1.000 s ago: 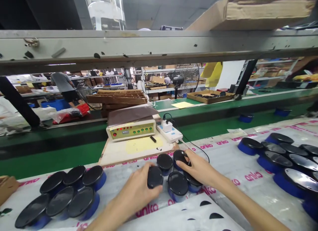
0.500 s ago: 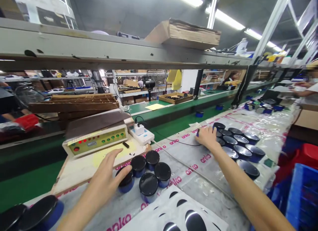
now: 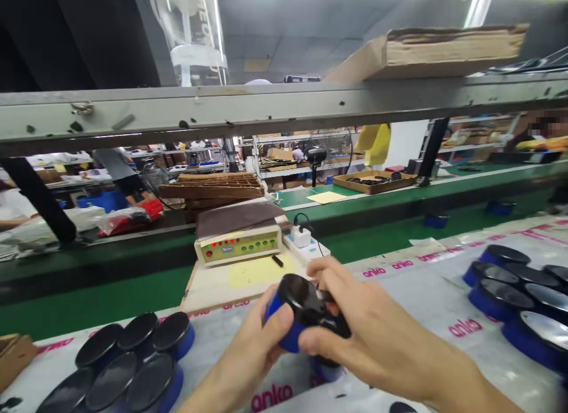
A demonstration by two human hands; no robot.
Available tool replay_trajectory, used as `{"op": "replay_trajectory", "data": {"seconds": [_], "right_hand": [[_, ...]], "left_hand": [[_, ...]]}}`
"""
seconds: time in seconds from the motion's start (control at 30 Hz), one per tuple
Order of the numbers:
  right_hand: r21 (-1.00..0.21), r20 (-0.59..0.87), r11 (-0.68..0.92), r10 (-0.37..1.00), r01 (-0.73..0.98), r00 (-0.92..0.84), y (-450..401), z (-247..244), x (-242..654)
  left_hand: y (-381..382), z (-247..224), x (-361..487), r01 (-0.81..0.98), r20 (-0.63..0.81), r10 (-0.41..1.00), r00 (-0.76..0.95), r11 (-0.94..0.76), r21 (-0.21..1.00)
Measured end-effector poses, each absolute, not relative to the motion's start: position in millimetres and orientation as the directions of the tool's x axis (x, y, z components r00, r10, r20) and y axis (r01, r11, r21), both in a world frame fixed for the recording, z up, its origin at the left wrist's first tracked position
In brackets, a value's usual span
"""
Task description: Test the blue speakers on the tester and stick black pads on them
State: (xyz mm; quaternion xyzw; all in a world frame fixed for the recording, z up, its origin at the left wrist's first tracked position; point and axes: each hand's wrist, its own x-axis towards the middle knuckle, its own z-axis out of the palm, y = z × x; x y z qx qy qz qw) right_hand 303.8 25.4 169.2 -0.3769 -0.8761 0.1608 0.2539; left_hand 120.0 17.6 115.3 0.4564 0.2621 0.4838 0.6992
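Blue-rimmed black puck point(image 3: 295, 303) looks light but slick on top; left hand point(image 3: 252, 342) and right hand point(image 3: 373, 336) both wrap its sides, best place to grip.

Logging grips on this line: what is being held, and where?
A round black-topped blue canister, held in both hands: the left hand on its blue side, the right hand wrapped around its opposite edge.
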Motion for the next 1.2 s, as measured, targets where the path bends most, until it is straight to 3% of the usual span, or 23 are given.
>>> {"op": "replay_trajectory", "data": {"seconds": [0.07,0.2,0.4,0.47,0.57,0.63,0.7,0.8,0.9,0.93,1.0,1.1,1.2], "right_hand": [[-0.427,0.409,0.695,0.719,0.579,-0.561,25.1,167.8,301.1],[-0.393,0.396,0.745,0.666,0.539,-0.632,29.2,154.5,304.0],[-0.388,0.413,0.799,0.597,0.46,-0.688,34.0,140.9,304.7],[-0.358,0.405,0.8,0.597,0.482,-0.692,35.2,140.3,305.5],[-0.193,0.491,0.835,0.537,0.515,-0.686,34.5,139.7,304.8],[-0.08,0.571,0.841,0.479,0.536,-0.667,33.2,138.5,303.0],[-0.065,0.605,0.84,0.463,0.539,-0.647,33.5,137.2,300.8],[-0.251,0.537,0.816,0.564,0.52,-0.627,39.8,134.8,297.6],[-0.474,0.389,0.743,0.658,0.472,-0.644,49.9,131.0,293.7],[-0.519,0.358,0.726,0.664,0.451,-0.656,52.7,129.3,292.2],[-0.57,0.346,0.715,0.657,0.406,-0.67,56.4,125.4,289.6],[-0.608,0.345,0.702,0.654,0.37,-0.674,57.8,119.8,287.9],[-0.602,0.341,0.709,0.645,0.368,-0.684,57.6,115.5,287.6]], "left_hand": [[17.7,124.2,112.2,-0.499,0.028,0.925,0.378,0.179,0.848],[20.5,129.3,104.5,-0.613,0.029,0.932,0.362,0.215,0.76],[21.6,122.8,107.3,-0.536,0.055,0.929,0.367,0.163,0.828],[20.9,121.2,108.9,-0.47,0.075,0.948,0.308,0.083,0.879],[18.9,120.7,111.0,-0.306,0.178,0.968,0.18,-0.117,0.945],[17.1,120.8,111.0,-0.164,0.299,0.948,0.111,-0.279,0.946],[15.5,120.5,109.0,-0.023,0.403,0.911,0.093,-0.402,0.915],[14.4,120.4,102.8,0.252,0.565,0.816,0.125,-0.577,0.777],[14.8,123.5,97.0,0.609,0.79,0.577,0.206,-0.708,0.358],[15.1,125.4,95.8,0.672,0.832,0.493,0.254,-0.708,0.214],[15.5,129.6,94.4,0.685,0.864,0.372,0.339,-0.727,0.045],[15.1,134.1,93.7,0.585,0.878,0.281,0.388,-0.811,0.001],[13.3,135.6,93.2,0.567,0.869,0.305,0.391,-0.823,0.034]]}}
